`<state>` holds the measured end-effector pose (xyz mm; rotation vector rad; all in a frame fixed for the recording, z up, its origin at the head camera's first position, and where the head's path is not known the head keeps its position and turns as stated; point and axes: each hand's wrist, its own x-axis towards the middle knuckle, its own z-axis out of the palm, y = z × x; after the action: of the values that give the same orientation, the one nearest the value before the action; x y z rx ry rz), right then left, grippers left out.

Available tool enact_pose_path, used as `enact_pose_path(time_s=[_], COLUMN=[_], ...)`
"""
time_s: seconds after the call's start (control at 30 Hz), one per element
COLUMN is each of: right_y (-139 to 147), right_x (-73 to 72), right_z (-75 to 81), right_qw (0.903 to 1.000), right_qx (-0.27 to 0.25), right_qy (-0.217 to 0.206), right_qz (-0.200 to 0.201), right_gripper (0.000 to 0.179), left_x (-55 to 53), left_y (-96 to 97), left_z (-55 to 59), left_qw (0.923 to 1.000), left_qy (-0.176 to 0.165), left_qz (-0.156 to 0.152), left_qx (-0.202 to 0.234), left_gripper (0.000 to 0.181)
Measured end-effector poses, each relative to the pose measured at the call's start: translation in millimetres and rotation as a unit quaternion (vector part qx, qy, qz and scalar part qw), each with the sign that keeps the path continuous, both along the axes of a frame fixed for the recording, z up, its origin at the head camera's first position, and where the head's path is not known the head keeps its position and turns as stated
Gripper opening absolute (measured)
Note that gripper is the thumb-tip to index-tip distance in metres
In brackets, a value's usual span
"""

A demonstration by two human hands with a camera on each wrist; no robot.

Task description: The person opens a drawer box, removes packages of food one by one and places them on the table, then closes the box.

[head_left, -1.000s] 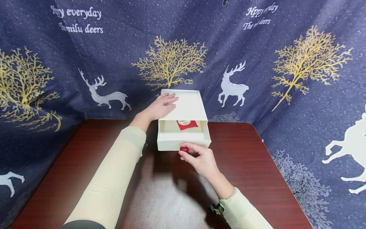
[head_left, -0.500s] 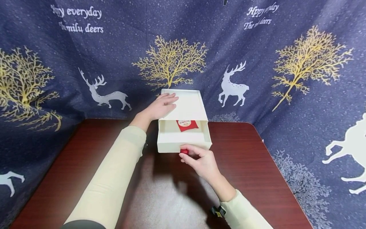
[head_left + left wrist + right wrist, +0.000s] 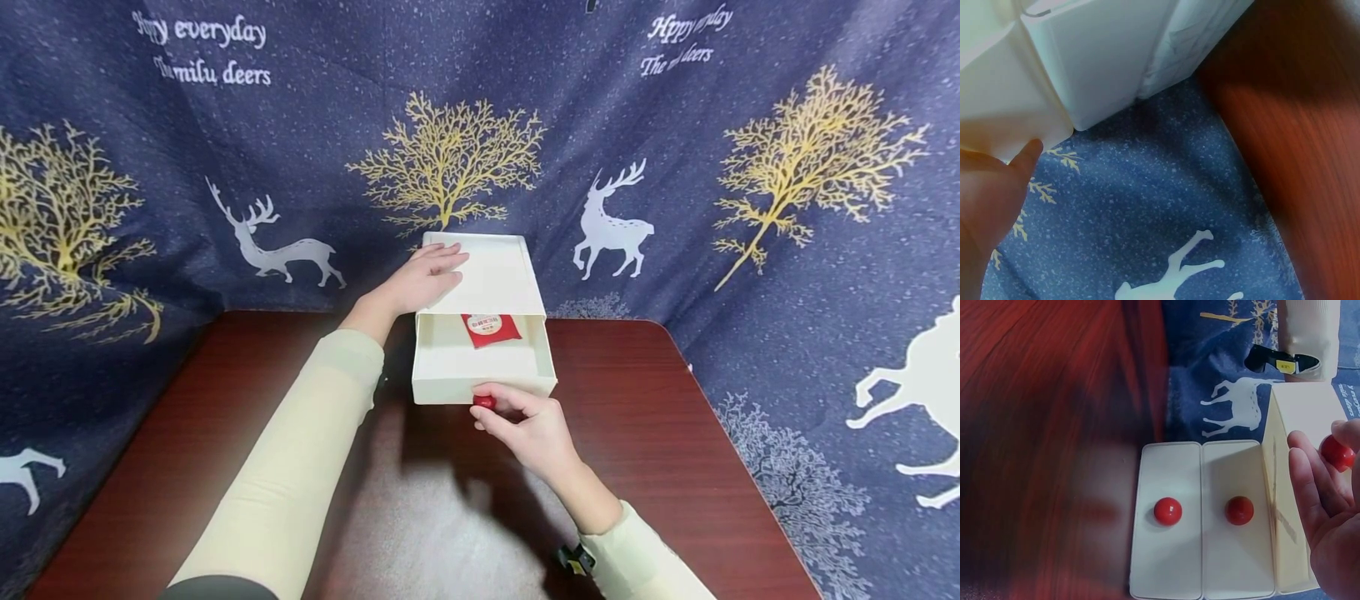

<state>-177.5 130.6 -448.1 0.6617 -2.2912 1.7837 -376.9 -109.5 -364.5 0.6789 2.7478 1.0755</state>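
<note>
A white drawer cabinet (image 3: 495, 271) stands at the back of the table, its top drawer (image 3: 442, 360) pulled partway out. Inside that drawer lies a red packet (image 3: 491, 330) with a pale printed label. My right hand (image 3: 536, 429) pinches the drawer's round red knob (image 3: 483, 402) between thumb and fingers. Flat on the cabinet's top, toward its left side, rests my left hand (image 3: 423, 282) with fingers extended. In the right wrist view, two lower drawers below the pulled one are closed, each with its own red knob (image 3: 1167, 512).
The dark red wooden table (image 3: 637, 417) extends around the cabinet, with a glossy light patch in front. Close behind hangs a navy cloth (image 3: 480, 50) printed with deer and golden trees. A black wrist strap (image 3: 576, 558) sits at the right sleeve.
The top drawer has slid a little farther out toward me, with my right hand still pinching its knob. More of the red packet shows. My left hand has stayed in place.
</note>
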Motion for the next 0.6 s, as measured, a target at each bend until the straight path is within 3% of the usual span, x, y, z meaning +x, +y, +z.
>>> enact_pose_path(time_s=[0.6], right_y=[2.0], right_x=[7.4], right_z=[-1.7], right_qw=[0.9999], right_qx=[0.009], right_qy=[0.012], right_qz=[-0.004], right_gripper=[0.025], left_x=[0.1], left_y=[-0.3], left_z=[0.4], left_qw=[1.0], left_qy=[0.004], left_qz=[-0.006], left_qx=[0.0], left_gripper=[0.06])
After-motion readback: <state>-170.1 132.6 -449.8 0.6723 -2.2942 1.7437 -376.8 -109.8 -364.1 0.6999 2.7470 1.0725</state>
